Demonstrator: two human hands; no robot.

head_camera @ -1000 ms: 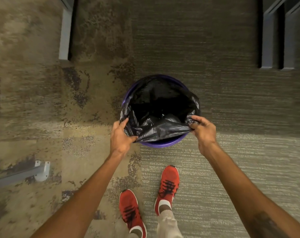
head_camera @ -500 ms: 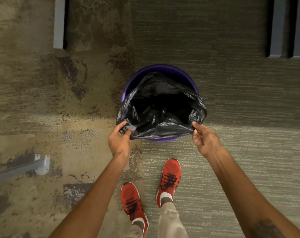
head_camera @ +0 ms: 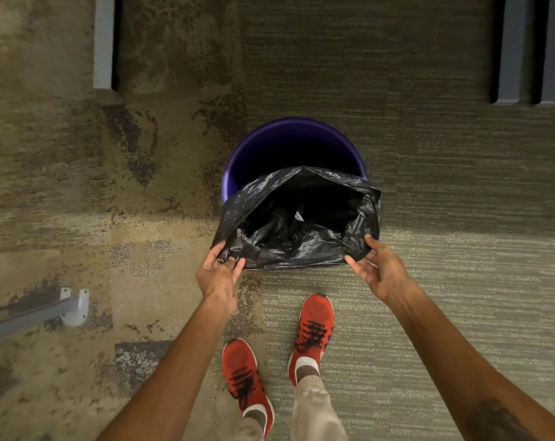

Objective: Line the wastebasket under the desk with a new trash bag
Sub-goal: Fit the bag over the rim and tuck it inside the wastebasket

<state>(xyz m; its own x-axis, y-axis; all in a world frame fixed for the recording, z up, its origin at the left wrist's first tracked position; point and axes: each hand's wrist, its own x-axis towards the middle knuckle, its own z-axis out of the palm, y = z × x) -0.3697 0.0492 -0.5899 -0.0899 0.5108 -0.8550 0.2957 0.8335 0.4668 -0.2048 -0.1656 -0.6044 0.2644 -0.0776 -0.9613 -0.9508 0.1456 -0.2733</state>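
Observation:
A round purple wastebasket [head_camera: 263, 135] stands on the carpet in front of me. A black trash bag [head_camera: 301, 246] hangs open over its near half, while the far half of the rim and inner wall shows bare. My left hand [head_camera: 218, 272] pinches the bag's near left corner between thumb and fingers. My right hand [head_camera: 378, 265] grips the bag's near right edge, fingers under the plastic. The bag's mouth gapes dark and its bottom is hidden inside.
My two red shoes [head_camera: 314, 329] stand on the carpet just behind the basket. Grey desk legs rise at the top left [head_camera: 103, 43] and top right [head_camera: 511, 49]. A grey metal foot with a white cap [head_camera: 74, 308] lies at the left.
The bag's far edge has come off the far rim and the bag has slid toward me, baring the basket's far half. Both hands have drawn back with it.

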